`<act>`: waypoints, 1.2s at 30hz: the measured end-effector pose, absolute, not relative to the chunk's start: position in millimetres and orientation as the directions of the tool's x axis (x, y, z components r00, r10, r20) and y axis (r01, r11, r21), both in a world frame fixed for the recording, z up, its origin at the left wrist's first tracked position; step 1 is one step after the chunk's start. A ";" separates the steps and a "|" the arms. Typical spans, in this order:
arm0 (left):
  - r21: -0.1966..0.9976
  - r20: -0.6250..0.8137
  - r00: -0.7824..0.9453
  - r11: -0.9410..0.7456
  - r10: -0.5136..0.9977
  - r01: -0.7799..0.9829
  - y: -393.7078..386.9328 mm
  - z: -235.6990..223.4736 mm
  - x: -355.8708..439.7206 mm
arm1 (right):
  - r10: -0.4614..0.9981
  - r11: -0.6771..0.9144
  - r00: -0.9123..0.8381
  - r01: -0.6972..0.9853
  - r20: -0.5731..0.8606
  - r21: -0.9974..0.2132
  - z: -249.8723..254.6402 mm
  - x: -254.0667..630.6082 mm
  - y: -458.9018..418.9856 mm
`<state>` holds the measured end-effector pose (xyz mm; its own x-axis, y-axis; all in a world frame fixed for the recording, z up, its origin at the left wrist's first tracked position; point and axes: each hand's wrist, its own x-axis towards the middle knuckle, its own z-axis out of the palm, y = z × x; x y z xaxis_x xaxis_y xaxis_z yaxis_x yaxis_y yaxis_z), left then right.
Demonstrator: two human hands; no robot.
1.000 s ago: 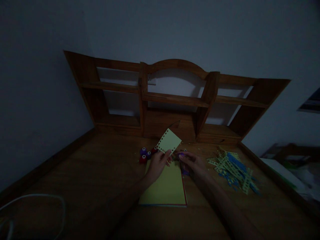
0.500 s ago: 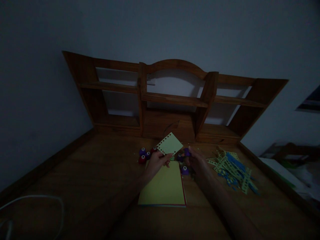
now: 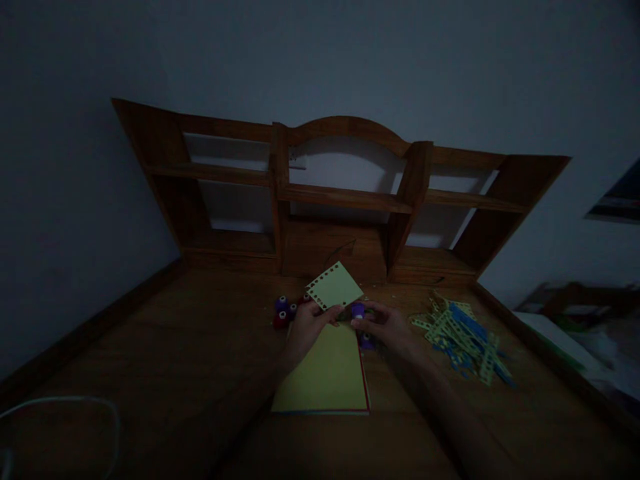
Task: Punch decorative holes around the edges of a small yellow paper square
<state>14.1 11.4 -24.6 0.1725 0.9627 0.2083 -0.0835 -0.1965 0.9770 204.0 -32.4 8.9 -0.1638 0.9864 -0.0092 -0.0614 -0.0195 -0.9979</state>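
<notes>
My left hand (image 3: 306,327) pinches the lower corner of a small yellow-green paper card (image 3: 334,287) with a row of punched holes along two edges, holding it up above the desk. My right hand (image 3: 384,326) is closed around a small purple paper punch (image 3: 358,309), right beside the card's lower corner. A stack of coloured paper sheets (image 3: 325,375), yellow on top with a red edge showing, lies flat under both hands. Another purple punch (image 3: 367,342) sits on the desk just under my right hand.
Several small punches, purple and red (image 3: 283,312), stand left of the card. A heap of punched yellow and blue paper strips (image 3: 463,337) lies to the right. A wooden shelf unit (image 3: 345,200) backs the wooden desk (image 3: 175,347). A white cable (image 3: 65,407) loops at the front left.
My right hand has drawn the purple punch back from the far side toward the card's lower corner. The card has tilted slightly lower in my left hand.
</notes>
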 end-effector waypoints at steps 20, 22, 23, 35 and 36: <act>0.937 0.338 0.171 -0.347 0.926 0.027 4.8 -23.0 18.2 | 0.995 0.031 -0.096 -0.024 0.033 -0.999 -1.2 198.7 -29.5; 0.936 0.344 0.166 -0.353 0.924 0.022 5.4 -24.1 18.3 | 0.994 0.034 -0.105 -0.023 0.036 -0.999 -1.4 198.7 -29.8; 0.935 0.345 0.169 -0.354 0.923 0.024 5.3 -24.1 18.3 | 0.993 0.037 -0.114 -0.021 0.039 -0.999 -1.2 198.6 -30.1; 0.922 0.363 0.200 -0.382 0.910 0.065 2.2 -18.5 18.7 | 0.990 0.037 -0.136 -0.005 0.038 -0.999 1.0 197.9 -31.9; 0.921 0.362 0.202 -0.383 0.910 0.074 2.1 -18.9 18.6 | 0.989 0.036 -0.143 -0.001 0.036 -0.999 0.9 197.9 -32.1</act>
<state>18.6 2.1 -18.9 0.2024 0.9100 0.3619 0.0744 -0.3828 0.9208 197.9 -32.1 0.9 -0.1431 0.9891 0.0358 -0.0014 0.0360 -0.9994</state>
